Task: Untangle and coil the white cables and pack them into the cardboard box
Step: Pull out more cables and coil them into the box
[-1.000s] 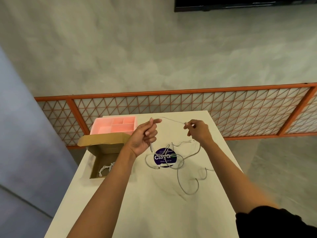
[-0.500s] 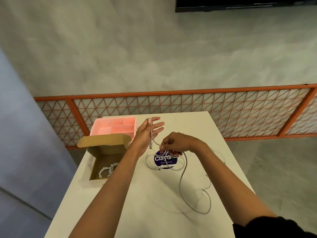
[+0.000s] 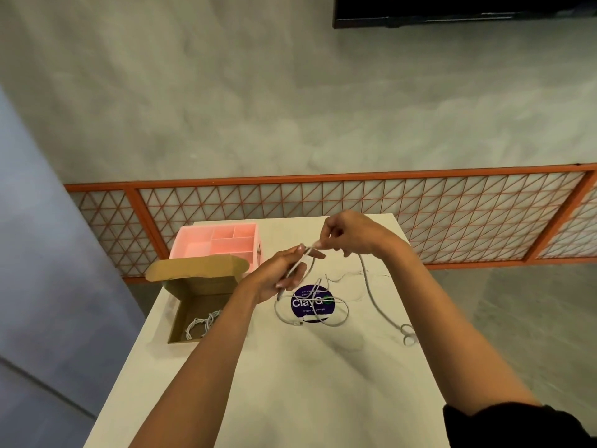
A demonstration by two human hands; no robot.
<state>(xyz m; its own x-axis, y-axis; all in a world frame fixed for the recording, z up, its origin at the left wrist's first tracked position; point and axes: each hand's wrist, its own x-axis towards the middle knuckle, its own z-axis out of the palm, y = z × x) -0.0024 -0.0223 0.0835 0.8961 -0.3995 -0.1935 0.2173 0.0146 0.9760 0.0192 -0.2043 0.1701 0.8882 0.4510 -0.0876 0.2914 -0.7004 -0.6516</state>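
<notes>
Above the tabletop [image 3: 290, 389], mid-field: I see both hands raised over a dark round sticker [image 3: 298, 303], working one white cable [image 3: 368, 286].
Left hand [image 3: 284, 273]: its fingers [image 3: 298, 278] are loosely curled round the near end of the cable. The strand lies along the palm and a plug end hangs out below the heel of the hand.
Right hand [image 3: 352, 236]: thumb and forefinger are pressed together, pinching the same cable just beside the left fingertips. The other fingers are tucked in.
Cable run: from the pinch it drops to the tabletop on the right and ends in a small kink [image 3: 407, 334] near the edge.
Loose cable [image 3: 311, 320]: it lies looped across the sticker. Whether it crosses the held strand I cannot tell.
Cardboard box [image 3: 206, 286]: open at the left edge, flap up, with coiled cables [image 3: 202, 324] already inside.
Pink organiser [image 3: 219, 240]: behind the box, not in play.
Step, my reading: winding the first turns of a coil on the left hand.
How to do it well: I would anchor the plug end under the left thumb. The right pinch should slide and feed, not drag. Turns should be even and slack. I would lift the tail clear of the loose loops so that nothing snags, and shake out the kink before it reaches the coil.
</notes>
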